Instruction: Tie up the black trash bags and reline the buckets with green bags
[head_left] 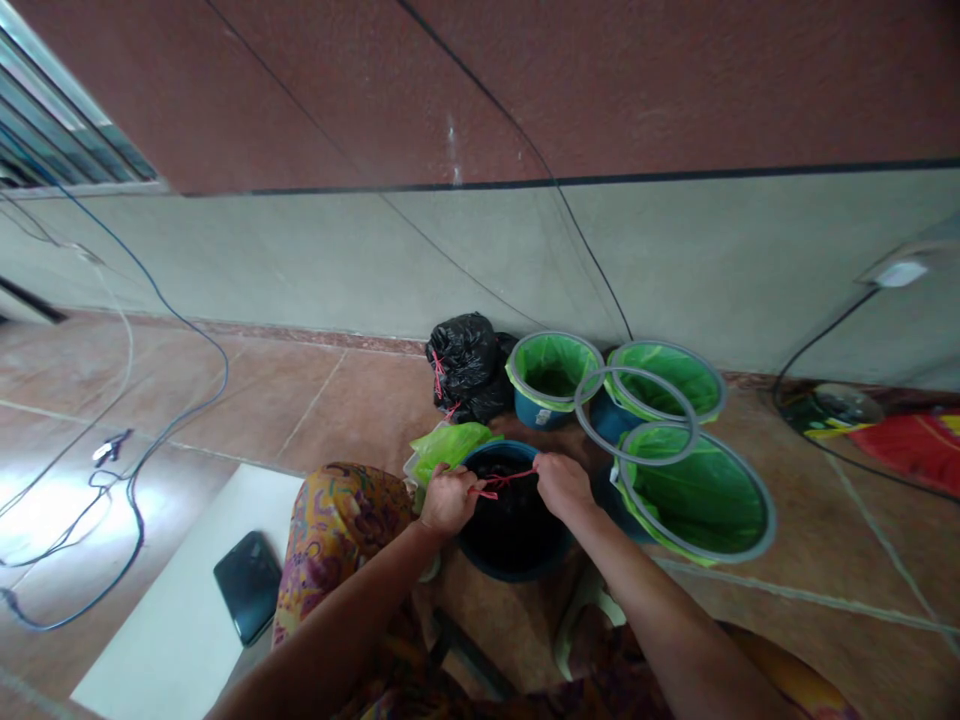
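Note:
Between my two hands a red string (504, 480) is stretched over a dark blue bucket (551, 566). My left hand (451, 500) is closed on its left end, at the bucket's left rim. On the right, my right hand (562, 484) pinches the other end. Below the string a black plastic bag (514, 520) fills the bucket's dark inside; its outline is hard to make out. Just behind my left hand lies a bright green bag (452, 447).
Three bins with green liners, one bin (553, 372) nearest the wall, stand at the right. A loose grey ring (596, 436) rests across them. Tied black bags (466, 360) lean by the wall. A phone (249, 587) lies on a white board (172, 620); cables (217, 395) cross the floor.

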